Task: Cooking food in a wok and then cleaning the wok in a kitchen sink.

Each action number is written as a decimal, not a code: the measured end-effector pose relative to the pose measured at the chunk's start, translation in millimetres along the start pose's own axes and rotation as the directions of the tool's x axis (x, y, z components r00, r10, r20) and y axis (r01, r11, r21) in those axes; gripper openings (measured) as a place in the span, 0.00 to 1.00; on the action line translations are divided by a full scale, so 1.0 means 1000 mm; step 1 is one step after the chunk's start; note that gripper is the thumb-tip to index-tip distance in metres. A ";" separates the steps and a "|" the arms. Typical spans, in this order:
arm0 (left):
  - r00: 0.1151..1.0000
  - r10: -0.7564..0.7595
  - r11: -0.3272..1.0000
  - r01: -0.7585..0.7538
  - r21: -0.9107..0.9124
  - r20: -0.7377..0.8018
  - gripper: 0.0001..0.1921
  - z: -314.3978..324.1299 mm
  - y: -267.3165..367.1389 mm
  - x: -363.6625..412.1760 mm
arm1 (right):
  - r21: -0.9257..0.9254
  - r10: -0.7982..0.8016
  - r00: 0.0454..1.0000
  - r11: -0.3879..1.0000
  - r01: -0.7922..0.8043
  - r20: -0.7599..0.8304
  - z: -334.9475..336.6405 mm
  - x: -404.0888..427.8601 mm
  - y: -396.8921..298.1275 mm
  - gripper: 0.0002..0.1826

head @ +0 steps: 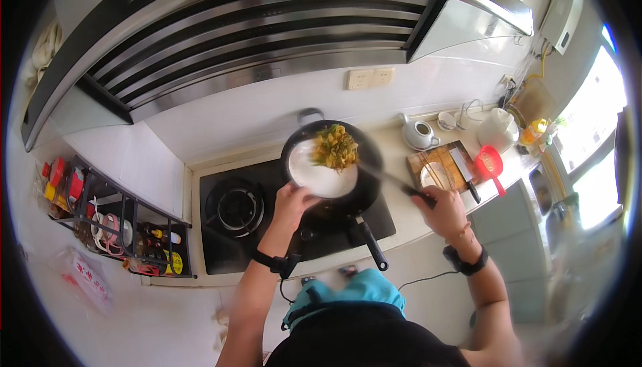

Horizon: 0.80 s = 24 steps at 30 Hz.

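Note:
My left hand (292, 208) grips the near rim of a white plate (313, 176), which it holds over the left part of a black wok (370, 186). In my right hand (442, 214) is the dark handle of a cooking spatula (396, 182), blurred along its shaft. Its head is hidden by a heap of cooked yellow-and-green food (336, 148) above the plate. Whether the food rests on the plate or on the spatula, I cannot tell. The wok's long black handle (372, 246) points towards me, and no hand is on it.
A gas hob (215, 256) bears a bare burner (234, 209) left of the wok. On the right, a wooden cutting board (431, 158) holds a cleaver (462, 166), chopsticks and a small dish. Beside it are a red strainer (489, 162) and a white pot (420, 133). A range hood (266, 26) hangs overhead.

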<state>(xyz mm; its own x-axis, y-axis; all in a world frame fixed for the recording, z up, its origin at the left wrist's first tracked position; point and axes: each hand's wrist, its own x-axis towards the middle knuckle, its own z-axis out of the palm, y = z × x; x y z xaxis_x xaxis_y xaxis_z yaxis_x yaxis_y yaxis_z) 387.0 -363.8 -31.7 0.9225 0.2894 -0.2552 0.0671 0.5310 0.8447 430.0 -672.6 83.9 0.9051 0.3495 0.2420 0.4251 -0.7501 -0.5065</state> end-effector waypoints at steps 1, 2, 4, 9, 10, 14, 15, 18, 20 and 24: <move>0.999 0.015 0.997 -0.012 -0.073 0.034 0.15 0.004 -0.001 0.000 | -0.076 -0.022 1.000 0.997 0.021 -0.014 -0.003 -0.004 -0.006 0.12; 0.997 0.033 0.989 -0.023 -0.147 0.065 0.15 0.007 -0.002 0.000 | -0.078 -0.024 1.000 0.997 0.023 -0.012 -0.006 -0.007 -0.010 0.12; 0.996 0.043 0.984 -0.029 -0.177 0.077 0.15 0.007 -0.005 0.002 | -0.157 -0.179 0.981 0.974 0.165 -0.075 -0.009 -0.011 -0.016 0.10; 0.995 0.048 0.970 -0.025 -0.243 0.091 0.16 0.010 -0.007 -0.004 | -0.362 -0.359 0.921 0.887 0.286 -0.151 -0.015 -0.014 -0.021 0.11; 0.995 0.050 0.968 -0.027 -0.248 0.089 0.16 0.009 -0.008 -0.005 | -0.407 -0.395 0.903 0.862 0.301 -0.168 -0.016 -0.013 -0.022 0.11; 0.989 0.070 0.930 -0.018 -0.367 0.129 0.16 0.007 -0.008 -0.012 | -0.507 -0.503 0.845 0.784 0.358 -0.182 -0.018 -0.010 -0.028 0.12; 0.989 0.072 0.918 -0.016 -0.396 0.127 0.16 0.006 -0.007 -0.015 | -0.519 -0.521 0.830 0.775 0.361 -0.200 -0.018 -0.011 -0.031 0.13; 0.997 0.060 0.914 -0.033 -0.404 0.055 0.17 0.005 -0.010 -0.007 | -0.507 -0.521 0.813 0.790 0.344 -0.260 -0.018 -0.010 -0.035 0.14; 0.999 0.049 0.923 -0.038 -0.384 0.018 0.17 0.005 -0.009 -0.016 | -0.482 -0.499 0.812 0.815 0.321 -0.302 -0.018 -0.011 -0.035 0.14; 0.998 0.046 0.927 -0.059 -0.371 -0.043 0.15 0.002 -0.006 -0.019 | -0.085 -0.160 0.960 0.986 0.144 -0.231 -0.025 -0.002 -0.039 0.10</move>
<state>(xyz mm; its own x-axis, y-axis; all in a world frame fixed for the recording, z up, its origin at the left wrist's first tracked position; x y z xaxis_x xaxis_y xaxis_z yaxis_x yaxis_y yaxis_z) 370.2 -374.1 -31.2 0.9074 0.3477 -0.2360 -0.1330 0.7703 0.6236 411.5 -658.4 124.2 0.7997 0.3259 0.5042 0.5490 -0.7370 -0.3943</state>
